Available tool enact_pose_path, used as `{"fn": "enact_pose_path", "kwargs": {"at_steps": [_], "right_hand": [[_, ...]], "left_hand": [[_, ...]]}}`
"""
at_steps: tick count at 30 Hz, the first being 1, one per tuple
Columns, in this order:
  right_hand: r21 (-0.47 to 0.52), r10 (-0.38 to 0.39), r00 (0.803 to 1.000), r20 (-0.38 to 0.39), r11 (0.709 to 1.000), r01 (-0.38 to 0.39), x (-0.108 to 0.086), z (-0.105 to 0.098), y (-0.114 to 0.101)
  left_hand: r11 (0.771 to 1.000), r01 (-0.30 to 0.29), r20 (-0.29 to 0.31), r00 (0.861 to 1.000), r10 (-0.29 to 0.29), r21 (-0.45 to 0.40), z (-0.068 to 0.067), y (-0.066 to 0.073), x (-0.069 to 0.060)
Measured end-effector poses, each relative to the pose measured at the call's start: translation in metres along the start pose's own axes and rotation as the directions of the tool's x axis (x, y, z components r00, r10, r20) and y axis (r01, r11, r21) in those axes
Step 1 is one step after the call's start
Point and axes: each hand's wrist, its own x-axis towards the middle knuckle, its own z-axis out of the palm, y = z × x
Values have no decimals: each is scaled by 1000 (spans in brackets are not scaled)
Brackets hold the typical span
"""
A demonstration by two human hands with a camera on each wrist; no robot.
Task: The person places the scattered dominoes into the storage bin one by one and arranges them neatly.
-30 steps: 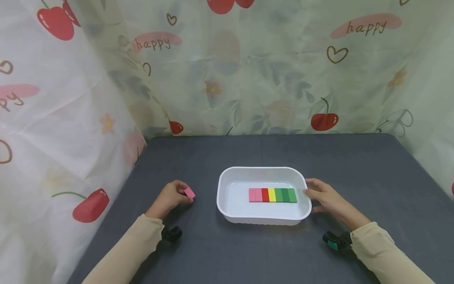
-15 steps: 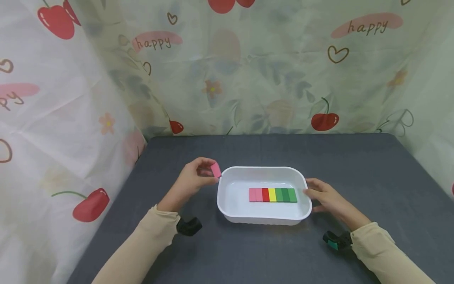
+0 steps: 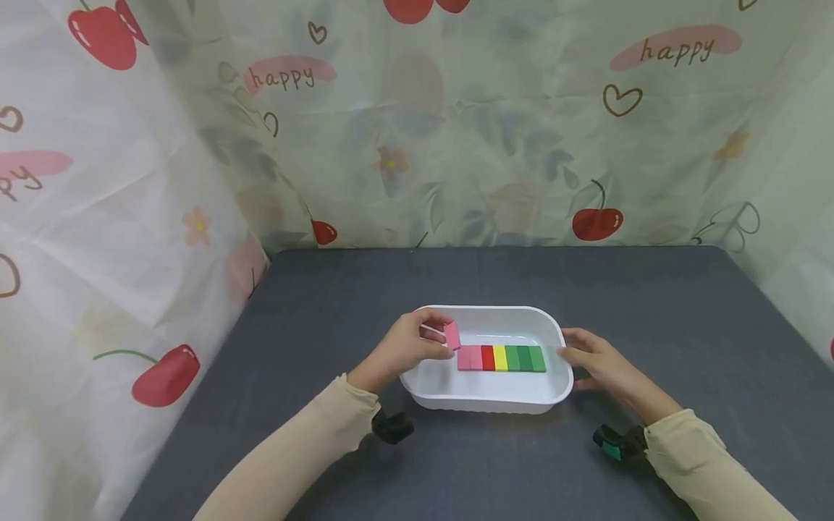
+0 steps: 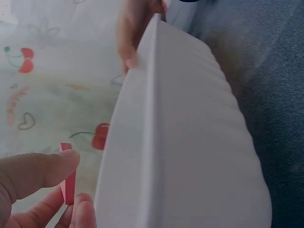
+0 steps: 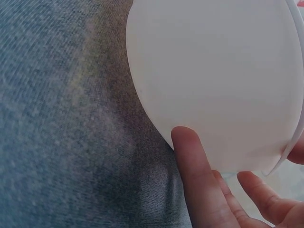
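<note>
My left hand (image 3: 405, 343) pinches a small flat pink block (image 3: 452, 335) between thumb and fingers, tilted on its narrow edge. It is over the left part of a white plastic tray (image 3: 502, 389); in the left wrist view the thin side of the pink block (image 4: 70, 187) shows. Below and to the right, a row lies flat in the tray: pink blocks (image 3: 470, 357), then a red block (image 3: 488, 357), a yellow block (image 3: 500, 357) and green blocks (image 3: 525, 358). My right hand (image 3: 599, 362) grips the tray's right end, thumb over the rim, fingers against the outer wall.
The tray stands on a table with a dark grey cloth (image 3: 352, 282). Patterned curtains (image 3: 456, 145) hang behind and at the sides. A black wrist camera (image 3: 393, 428) is on the left wrist, with another black camera (image 3: 619, 443) on the right.
My left hand has carried the pink block rightward from the table at the left, past the tray's rim, to above the tray. The right hand and the row of blocks have stayed put.
</note>
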Motion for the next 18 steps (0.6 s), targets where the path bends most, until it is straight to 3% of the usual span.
{"fn": "enact_pose_path", "kwargs": {"at_steps": [9,18], "right_hand": [[-5,-4,1000,10,1000,4,0,1,1],[1,-5,1000,5,1000,5,1,0,2]], "left_hand": [[1000,-6,56,998,5,22,12,-9,15],[995,79,65,994,-83,62,18,-14,21]]}}
